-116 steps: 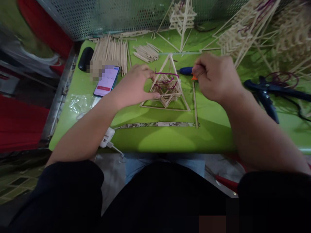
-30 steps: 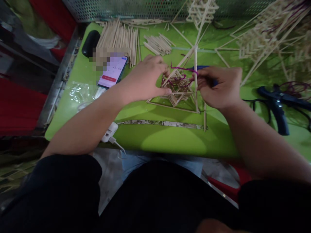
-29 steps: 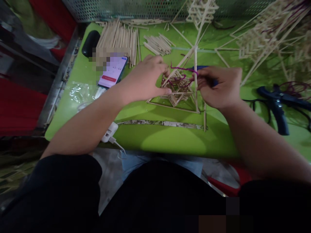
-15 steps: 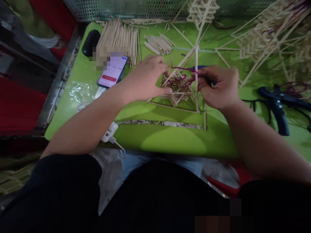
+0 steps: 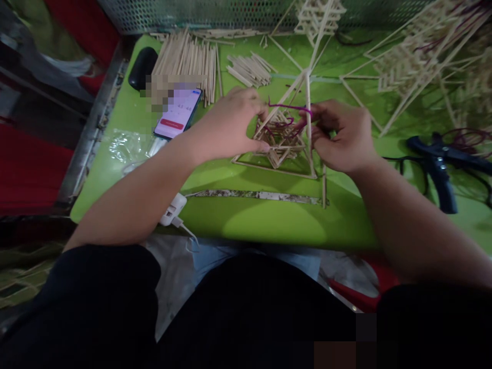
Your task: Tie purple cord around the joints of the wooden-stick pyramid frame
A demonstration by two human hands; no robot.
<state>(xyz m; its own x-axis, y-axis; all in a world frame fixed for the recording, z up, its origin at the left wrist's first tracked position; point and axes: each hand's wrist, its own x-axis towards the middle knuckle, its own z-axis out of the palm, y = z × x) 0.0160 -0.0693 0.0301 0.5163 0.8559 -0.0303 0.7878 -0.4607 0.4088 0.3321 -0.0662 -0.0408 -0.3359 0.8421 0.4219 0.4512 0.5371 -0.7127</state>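
A small pyramid frame of thin wooden sticks [image 5: 282, 141] stands on the green table [image 5: 269, 220], with a stacked stick core inside. A purple wire [image 5: 290, 108] loops across its upper part. My left hand [image 5: 226, 125] grips the frame's left side, fingers pinched on its sticks. My right hand [image 5: 340, 136] is closed at the frame's right edge, its fingertips pinching the end of the purple wire beside the upright stick.
A lit phone [image 5: 177, 113], a black case [image 5: 142, 67] and piles of loose sticks [image 5: 188, 59] lie at the back left. Finished stick frames [image 5: 407, 61] crowd the back right. A dark glue gun [image 5: 438, 164] lies right. A stained strip [image 5: 257, 195] lies in front.
Since the oldest frame my right hand has moved from the blue tool in to the frame's right edge and taken the wire. Over the last second both hands barely shifted.
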